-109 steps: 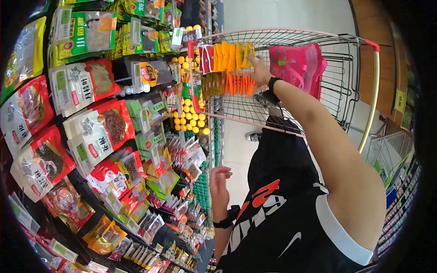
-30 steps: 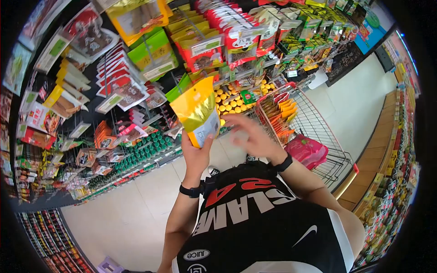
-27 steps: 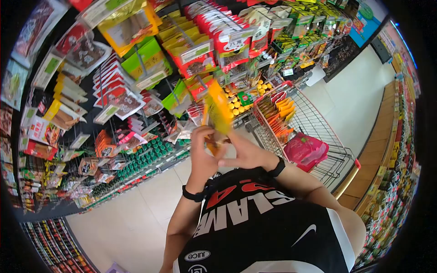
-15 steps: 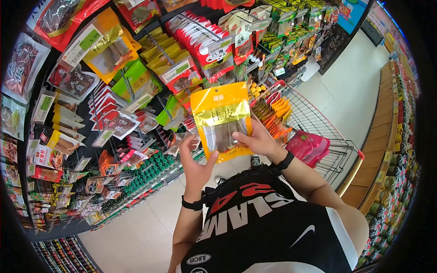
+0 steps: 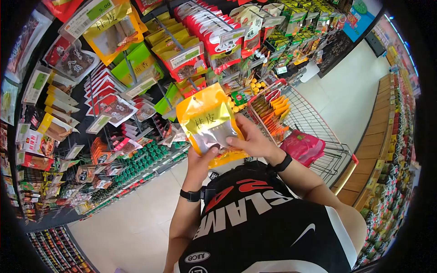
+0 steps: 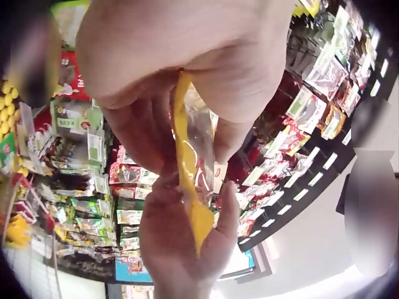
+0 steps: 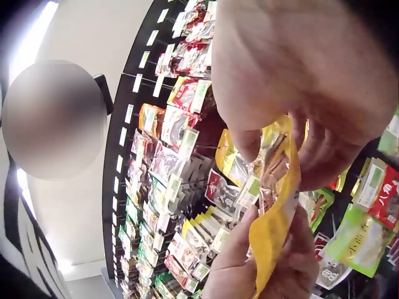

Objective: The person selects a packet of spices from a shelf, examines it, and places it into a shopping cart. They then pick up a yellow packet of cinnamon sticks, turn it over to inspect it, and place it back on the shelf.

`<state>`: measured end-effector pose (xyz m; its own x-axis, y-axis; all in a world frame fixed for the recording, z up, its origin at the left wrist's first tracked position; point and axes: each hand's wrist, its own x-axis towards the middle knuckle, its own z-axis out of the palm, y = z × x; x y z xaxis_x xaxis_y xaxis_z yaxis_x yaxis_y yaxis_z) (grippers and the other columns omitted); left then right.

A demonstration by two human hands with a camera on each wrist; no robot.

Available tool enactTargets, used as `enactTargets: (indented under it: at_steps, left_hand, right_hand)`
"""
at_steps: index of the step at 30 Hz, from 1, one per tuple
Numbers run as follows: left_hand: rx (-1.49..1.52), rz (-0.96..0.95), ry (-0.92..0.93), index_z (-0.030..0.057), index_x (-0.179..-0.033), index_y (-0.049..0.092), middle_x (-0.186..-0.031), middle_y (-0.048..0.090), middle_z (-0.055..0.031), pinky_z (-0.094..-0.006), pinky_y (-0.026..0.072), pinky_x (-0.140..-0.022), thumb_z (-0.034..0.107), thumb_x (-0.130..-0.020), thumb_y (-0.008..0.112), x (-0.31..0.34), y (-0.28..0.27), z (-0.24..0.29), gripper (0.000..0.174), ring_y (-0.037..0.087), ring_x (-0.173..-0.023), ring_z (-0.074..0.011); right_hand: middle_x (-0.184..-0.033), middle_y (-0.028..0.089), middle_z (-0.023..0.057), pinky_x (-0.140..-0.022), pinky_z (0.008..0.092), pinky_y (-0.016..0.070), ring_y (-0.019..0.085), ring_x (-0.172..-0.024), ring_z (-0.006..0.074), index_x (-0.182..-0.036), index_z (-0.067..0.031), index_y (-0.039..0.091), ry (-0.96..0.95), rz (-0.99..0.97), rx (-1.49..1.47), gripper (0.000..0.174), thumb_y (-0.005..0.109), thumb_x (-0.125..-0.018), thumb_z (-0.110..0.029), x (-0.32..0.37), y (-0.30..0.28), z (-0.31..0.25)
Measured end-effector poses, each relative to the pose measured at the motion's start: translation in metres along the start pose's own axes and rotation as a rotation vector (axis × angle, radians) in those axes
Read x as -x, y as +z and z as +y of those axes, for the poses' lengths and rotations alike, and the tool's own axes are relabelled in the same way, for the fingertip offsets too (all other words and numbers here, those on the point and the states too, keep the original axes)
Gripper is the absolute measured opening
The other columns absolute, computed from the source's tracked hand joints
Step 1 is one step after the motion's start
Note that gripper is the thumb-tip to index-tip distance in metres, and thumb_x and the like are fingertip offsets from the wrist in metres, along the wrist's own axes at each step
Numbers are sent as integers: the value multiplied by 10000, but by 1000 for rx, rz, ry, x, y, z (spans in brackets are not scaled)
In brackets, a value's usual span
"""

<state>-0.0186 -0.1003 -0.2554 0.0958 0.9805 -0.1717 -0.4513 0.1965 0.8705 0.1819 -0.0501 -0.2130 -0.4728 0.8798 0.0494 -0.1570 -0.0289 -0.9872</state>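
Observation:
A yellow packet with a clear window is held up in front of the chest in the head view, tilted a little. The left hand grips its lower left corner, thumb on the front. At its right edge the right hand pinches it, thumb across the window and fingers behind. Seen edge-on in the left wrist view, the packet runs between the near left hand and the right hand. The right wrist view has the packet between the right hand and the left hand.
Racks of hanging packets fill the left and top, including a similar yellow packet on a hook. To the right stands a wire cart holding a pink bag and rows of orange packets. Wooden-edged shelving lies beyond it.
Since half a second ago the packet has shifted slightly left and tilted, and the left fingers have closed in behind its lower corner. Earlier the right hand was at the orange packets in the cart.

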Motion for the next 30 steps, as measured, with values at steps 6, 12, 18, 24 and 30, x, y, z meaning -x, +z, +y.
enactTargets:
  at_steps: [6, 12, 18, 24, 30]
  left_hand:
    - [342, -79, -1, 31, -1334, 475, -1249, 624, -95, -380, 522, -977, -34, -870, 654, 3, -21, -12, 501, 640, -1107, -205]
    - [280, 43, 53, 29, -1294, 519, -1210, 640, -80, -345, 538, -932, -44, -849, 682, 11, -38, -3, 480, 648, -1070, -187]
    - [-93, 140, 199, 0, -1260, 539, -1169, 662, -82, -328, 532, -922, -35, -813, 721, 26, -60, 23, 484, 653, -1048, -169]
    - [-261, 269, 283, -19, -1220, 548, -1128, 677, -101, -329, 536, -894, -27, -771, 747, 48, -74, 50, 491, 667, -1026, -180]
    - [-518, 381, 341, -24, -1186, 554, -1098, 686, -116, -325, 535, -870, 20, -750, 770, 71, -89, 78, 488, 672, -997, -184]
  right_hand:
    - [-1256, 536, 90, -967, 309, 461, 540, -1147, 140, -1348, 0, 414, 72, -61, 292, 565, 725, -893, -129, -7, 26, -19]
    - [-1080, 639, 93, -873, 307, 507, 613, -974, 130, -1292, 28, 491, 72, -147, 595, 459, 691, -916, -142, -30, 46, -15]
    - [-973, 693, 186, -791, 367, 529, 686, -872, 297, -1155, 25, 599, -57, -170, 605, 331, 677, -882, -146, -49, 75, 4]
    - [-1013, 696, 179, -816, 380, 528, 682, -905, 321, -1172, -4, 613, -136, -316, 661, 386, 714, -847, -187, -67, 111, -7]
    - [-1081, 690, 168, -879, 383, 509, 668, -973, 302, -1171, -9, 622, -214, -360, 582, 392, 733, -847, -198, -74, 139, -6]
